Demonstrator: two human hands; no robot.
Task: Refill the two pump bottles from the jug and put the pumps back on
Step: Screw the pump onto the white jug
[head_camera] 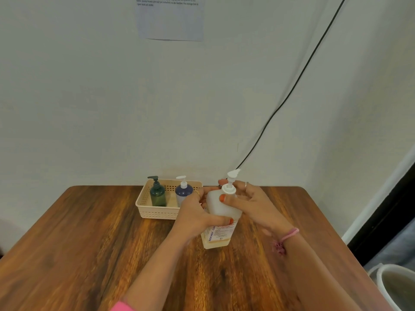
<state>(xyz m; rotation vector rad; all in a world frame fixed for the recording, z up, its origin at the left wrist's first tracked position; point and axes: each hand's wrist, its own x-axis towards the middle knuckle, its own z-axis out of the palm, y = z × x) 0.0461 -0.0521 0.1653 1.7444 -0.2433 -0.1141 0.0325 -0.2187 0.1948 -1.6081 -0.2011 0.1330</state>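
Observation:
A translucent white jug (pixel 221 212) with a printed label stands on the wooden table (pixel 89 254), a little amber liquid at its bottom. My left hand (pixel 197 217) grips the jug's body from the left. My right hand (pixel 249 203) holds the collar of its white pump (pixel 231 180), thumb on the shoulder. A dark green pump bottle (pixel 157 195) and a blue pump bottle (pixel 183 193) stand in a cream basket (pixel 157 213) behind, both with pumps on.
The basket sits at the table's back edge against the wall. A black cable (pixel 292 90) runs down the wall behind the jug. A white bucket (pixel 395 286) stands on the floor at the lower right, beside the table edge.

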